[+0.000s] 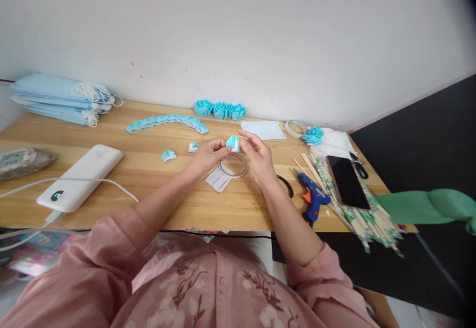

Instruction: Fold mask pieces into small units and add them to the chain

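Observation:
Between my two hands is a small folded blue mask piece (233,142) with a white lower edge. My left hand (208,156) pinches its left side between thumb and fingers. At its right edge are the thumb and fingertips of my right hand (259,157), closed on it with the index finger reaching above. Just below lies a roll of tape (243,165), partly over a flat pleated whitish piece (218,179). Two more folded blue pieces, one (168,155) farther left and one (193,147) beside my left fingers, rest on the wooden table (148,174).
Along the back are blue fabric flowers (220,110), a curved folded blue strip (167,120), a flat mask (263,130) and stacked masks (55,97). A power bank (80,177) with a cable lies left. Rightward are a glue gun (313,196), phone (347,182) and wrapped chopsticks (372,226).

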Action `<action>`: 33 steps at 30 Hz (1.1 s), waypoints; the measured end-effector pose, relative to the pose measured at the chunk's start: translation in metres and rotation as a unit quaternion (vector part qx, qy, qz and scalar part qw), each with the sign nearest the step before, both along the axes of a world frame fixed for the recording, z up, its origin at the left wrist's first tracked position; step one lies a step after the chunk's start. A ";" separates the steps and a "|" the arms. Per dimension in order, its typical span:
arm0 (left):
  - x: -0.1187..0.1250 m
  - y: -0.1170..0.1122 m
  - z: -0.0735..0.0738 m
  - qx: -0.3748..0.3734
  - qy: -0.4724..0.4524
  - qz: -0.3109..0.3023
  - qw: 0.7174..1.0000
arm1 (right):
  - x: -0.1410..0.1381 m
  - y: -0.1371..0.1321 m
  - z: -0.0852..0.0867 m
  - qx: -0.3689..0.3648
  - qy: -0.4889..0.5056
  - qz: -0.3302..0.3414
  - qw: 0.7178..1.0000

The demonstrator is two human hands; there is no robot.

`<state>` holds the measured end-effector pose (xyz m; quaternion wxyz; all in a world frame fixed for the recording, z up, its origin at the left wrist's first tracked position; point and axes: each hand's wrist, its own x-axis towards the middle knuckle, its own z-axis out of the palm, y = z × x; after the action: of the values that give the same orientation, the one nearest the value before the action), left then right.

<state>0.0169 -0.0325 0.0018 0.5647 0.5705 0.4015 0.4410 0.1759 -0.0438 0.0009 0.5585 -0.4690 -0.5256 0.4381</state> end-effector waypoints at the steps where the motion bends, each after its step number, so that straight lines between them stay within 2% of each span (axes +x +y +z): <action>1: 0.000 0.000 0.000 0.005 0.007 -0.001 1.000 | 0.000 0.000 -0.001 0.002 -0.005 0.006 1.000; 4: 0.002 -0.002 0.000 0.016 0.014 -0.001 1.000 | 0.001 0.001 -0.003 0.005 -0.016 0.005 1.000; 9: 0.004 -0.001 0.001 0.002 -0.033 0.015 0.999 | 0.001 0.002 -0.003 0.016 -0.017 -0.016 1.000; 14: 0.000 0.002 0.002 0.024 -0.010 0.029 0.999 | 0.000 0.002 -0.003 0.015 -0.028 -0.052 0.998; 19: -0.016 0.016 0.004 0.074 0.010 0.120 0.990 | 0.008 0.009 -0.005 0.018 0.024 -0.097 0.995; 22: -0.031 0.025 0.024 0.128 0.025 0.192 0.973 | 0.011 0.012 -0.006 0.017 0.040 -0.093 0.995; 25: -0.045 0.024 0.060 0.213 0.124 0.183 0.952 | 0.005 0.010 -0.010 0.017 0.005 -0.065 0.998; 28: -0.056 0.014 0.086 0.279 0.283 0.131 0.908 | -0.002 0.007 -0.014 0.033 -0.098 0.026 0.994; 30: -0.063 0.007 0.087 0.284 0.370 0.091 0.880 | -0.003 0.006 -0.014 0.075 -0.178 0.054 0.980; 31: -0.066 0.005 0.081 0.277 0.412 0.070 0.865 | -0.001 0.007 -0.013 0.098 -0.204 0.043 0.973; 33: -0.073 0.003 0.059 0.249 0.502 0.030 0.828 | 0.007 0.009 -0.010 0.128 -0.222 -0.010 0.967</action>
<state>-0.0558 -0.0298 0.0609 0.1105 0.8224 0.5228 0.1955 0.1831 -0.0352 -0.0091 0.4873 -0.4843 -0.6834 0.2470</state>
